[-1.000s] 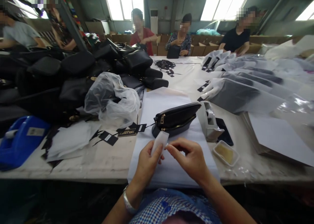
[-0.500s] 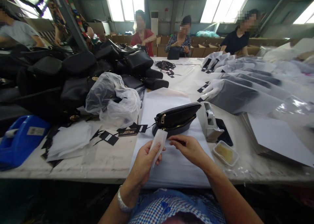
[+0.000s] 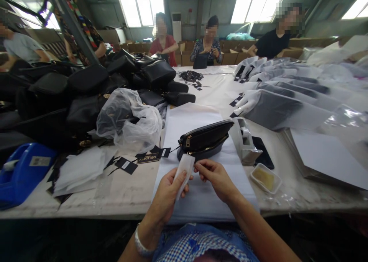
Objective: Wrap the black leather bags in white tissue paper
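My left hand (image 3: 171, 189) is closed around a folded strip of thin white sheet (image 3: 185, 172), thumb on top, held upright. Close to the strip's right edge, the thumb and fingers of my right hand (image 3: 214, 176) are pinched together; whatever they hold, if anything, is too small to make out. Just beyond both hands a black handbag (image 3: 205, 137) with gold zippers lies on a white sheet stack (image 3: 184, 118). A black hang tag (image 3: 164, 153) is tied to its left end by a cord. The strip's top overlaps the bag's lower front edge.
Black bags (image 3: 86, 78) are heaped at left behind crumpled clear plastic (image 3: 129, 120). A blue tape dispenser (image 3: 25, 174) and white sheets (image 3: 82, 170) lie nearer. At right are a white tape dispenser (image 3: 247, 151), a small tray (image 3: 266, 178), cardboard sheets (image 3: 330, 154) and wrapped bags (image 3: 278, 107). Several people work opposite.
My right hand has moved slightly left, nearer the strip, and its fingers have drawn together. My left hand keeps hold of the strip. The view has shifted a little.
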{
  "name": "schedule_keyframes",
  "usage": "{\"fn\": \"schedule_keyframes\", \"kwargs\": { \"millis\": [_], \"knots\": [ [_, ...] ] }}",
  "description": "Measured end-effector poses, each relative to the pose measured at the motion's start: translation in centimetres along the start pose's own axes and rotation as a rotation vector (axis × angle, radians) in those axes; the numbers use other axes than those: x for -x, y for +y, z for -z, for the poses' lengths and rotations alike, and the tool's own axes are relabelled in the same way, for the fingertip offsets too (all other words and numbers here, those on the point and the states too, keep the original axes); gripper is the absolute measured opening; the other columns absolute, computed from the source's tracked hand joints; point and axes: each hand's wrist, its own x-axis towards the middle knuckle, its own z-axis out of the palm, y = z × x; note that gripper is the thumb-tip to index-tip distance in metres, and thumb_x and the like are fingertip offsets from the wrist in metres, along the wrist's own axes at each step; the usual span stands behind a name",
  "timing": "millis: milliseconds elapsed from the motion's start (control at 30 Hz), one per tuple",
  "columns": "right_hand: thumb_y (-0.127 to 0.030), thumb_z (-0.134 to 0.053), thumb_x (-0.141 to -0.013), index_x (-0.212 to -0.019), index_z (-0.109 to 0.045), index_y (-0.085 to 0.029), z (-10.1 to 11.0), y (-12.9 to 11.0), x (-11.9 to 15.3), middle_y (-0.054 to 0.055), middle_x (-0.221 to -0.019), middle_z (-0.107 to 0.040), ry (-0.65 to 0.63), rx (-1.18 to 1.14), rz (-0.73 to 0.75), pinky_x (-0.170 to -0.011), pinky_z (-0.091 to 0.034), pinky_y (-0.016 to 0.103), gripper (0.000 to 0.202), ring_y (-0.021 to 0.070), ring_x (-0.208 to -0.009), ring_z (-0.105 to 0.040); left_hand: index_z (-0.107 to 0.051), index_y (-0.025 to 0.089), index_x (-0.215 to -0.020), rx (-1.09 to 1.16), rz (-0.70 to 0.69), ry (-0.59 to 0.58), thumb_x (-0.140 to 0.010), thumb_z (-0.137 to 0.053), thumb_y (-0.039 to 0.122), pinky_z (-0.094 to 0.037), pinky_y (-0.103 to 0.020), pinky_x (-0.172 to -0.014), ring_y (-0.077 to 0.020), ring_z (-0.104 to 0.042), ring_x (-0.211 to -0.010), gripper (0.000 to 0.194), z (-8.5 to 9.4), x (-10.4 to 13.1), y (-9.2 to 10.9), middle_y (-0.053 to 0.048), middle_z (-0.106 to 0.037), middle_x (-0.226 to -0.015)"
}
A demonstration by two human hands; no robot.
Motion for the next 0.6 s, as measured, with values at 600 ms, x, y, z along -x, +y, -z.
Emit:
{"fn": "schedule_keyframes", "kwargs": {
  "millis": [600],
  "knots": [
    [-0.048, -0.074, -0.074, -0.084, -0.075, -0.016, -3.3, 1.2, -1.3, 0.0, -0.068, -0.065, 0.009, -0.14, -0.066, -0.064, -0.042, 0.026, 0.033, 0.0147, -0.066, -0.055, -0.07, 0.013, -0.09, 0.069, 0.154, -0.024, -0.085, -0.066, 0.049, -0.031, -0.015, -0.044, -0.0036, -0.044, -0.051, 0.036, 0.0, -0.2, -0.5, -0.001, -0.061, -0.074]
  ]
}}
